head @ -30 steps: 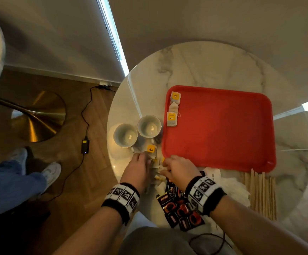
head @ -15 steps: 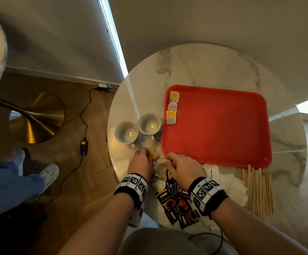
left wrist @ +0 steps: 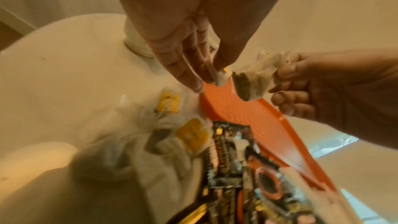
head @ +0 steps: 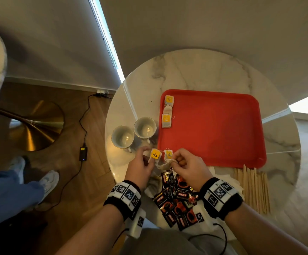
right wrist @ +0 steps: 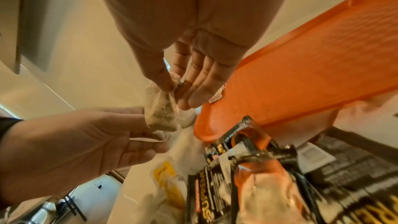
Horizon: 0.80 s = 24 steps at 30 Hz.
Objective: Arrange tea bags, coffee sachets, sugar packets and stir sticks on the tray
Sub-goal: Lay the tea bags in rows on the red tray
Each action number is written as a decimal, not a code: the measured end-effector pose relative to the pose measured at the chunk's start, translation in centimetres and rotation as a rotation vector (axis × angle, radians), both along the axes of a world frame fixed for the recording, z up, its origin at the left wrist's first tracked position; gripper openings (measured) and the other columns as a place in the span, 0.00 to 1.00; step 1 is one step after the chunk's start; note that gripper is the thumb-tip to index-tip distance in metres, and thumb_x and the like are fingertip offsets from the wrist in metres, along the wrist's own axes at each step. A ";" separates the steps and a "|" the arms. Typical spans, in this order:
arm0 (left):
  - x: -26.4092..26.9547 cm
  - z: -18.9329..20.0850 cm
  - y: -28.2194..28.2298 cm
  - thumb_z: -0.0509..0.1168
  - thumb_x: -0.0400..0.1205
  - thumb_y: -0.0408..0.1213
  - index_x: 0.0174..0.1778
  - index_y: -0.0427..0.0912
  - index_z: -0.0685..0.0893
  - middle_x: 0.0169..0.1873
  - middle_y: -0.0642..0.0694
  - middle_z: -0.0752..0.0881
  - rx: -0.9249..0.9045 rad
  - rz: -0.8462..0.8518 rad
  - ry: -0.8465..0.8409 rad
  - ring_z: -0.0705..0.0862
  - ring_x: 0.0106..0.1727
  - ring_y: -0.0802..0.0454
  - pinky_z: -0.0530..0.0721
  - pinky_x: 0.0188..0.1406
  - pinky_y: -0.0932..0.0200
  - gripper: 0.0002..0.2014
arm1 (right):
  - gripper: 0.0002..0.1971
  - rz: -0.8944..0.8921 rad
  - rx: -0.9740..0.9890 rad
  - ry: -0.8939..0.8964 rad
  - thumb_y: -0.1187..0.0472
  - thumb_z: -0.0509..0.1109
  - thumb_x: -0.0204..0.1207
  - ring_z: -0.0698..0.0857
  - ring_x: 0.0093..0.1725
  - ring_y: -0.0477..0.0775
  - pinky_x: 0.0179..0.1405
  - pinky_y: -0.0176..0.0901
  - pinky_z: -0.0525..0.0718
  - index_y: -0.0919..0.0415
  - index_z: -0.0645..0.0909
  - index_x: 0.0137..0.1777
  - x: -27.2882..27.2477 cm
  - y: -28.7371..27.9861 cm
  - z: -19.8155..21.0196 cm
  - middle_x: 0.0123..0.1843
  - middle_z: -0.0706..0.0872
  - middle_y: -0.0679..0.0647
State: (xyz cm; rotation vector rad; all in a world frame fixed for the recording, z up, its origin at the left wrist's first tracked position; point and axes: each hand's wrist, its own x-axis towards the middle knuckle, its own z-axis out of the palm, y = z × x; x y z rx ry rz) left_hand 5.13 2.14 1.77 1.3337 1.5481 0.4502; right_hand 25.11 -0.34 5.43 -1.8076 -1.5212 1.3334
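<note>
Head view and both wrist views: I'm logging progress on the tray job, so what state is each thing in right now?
Red tray: flat on the table, mostly bare.
Tea bags on tray: three, in a column by its left edge.
Held tea bag: lifted, pinched by right hand.
Left hand: pinching another tea bag's edge.
Cups: two, upright, empty.
Coffee sachets: heaped on table, off tray.
Stir sticks: lying on table, off tray.

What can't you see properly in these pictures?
- Small white sugar packets: head view, mostly hidden under the right hand; count unclear.
- Pile of paper tea bags with yellow tags: left wrist view, motion-blurred.
- Black and orange coffee sachets: right wrist view, blurred, cut off by the bottom edge.
</note>
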 end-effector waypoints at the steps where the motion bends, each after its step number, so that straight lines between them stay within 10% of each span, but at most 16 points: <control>1: 0.3 0.5 0.0 0.67 0.86 0.43 0.69 0.60 0.76 0.43 0.54 0.88 0.013 0.003 -0.040 0.87 0.40 0.61 0.84 0.38 0.69 0.16 | 0.05 -0.014 0.017 0.015 0.59 0.73 0.81 0.86 0.37 0.40 0.40 0.36 0.86 0.48 0.82 0.48 0.0 0.1 0.3 0.39 0.87 0.47; 8: 3.1 2.8 0.8 0.68 0.86 0.40 0.63 0.52 0.86 0.56 0.45 0.90 -0.131 0.108 -0.463 0.90 0.58 0.43 0.91 0.56 0.39 0.10 | 0.04 -0.112 0.140 0.011 0.59 0.74 0.80 0.88 0.39 0.46 0.42 0.47 0.90 0.51 0.82 0.47 -0.1 1.2 1.4 0.39 0.89 0.48; 24: 2.6 1.7 1.7 0.72 0.83 0.32 0.63 0.46 0.82 0.54 0.46 0.87 -0.080 0.126 -0.412 0.91 0.48 0.60 0.88 0.44 0.65 0.14 | 0.08 -0.300 -0.070 0.097 0.58 0.76 0.80 0.92 0.43 0.47 0.46 0.40 0.90 0.49 0.85 0.57 1.5 4.1 -0.6 0.43 0.93 0.48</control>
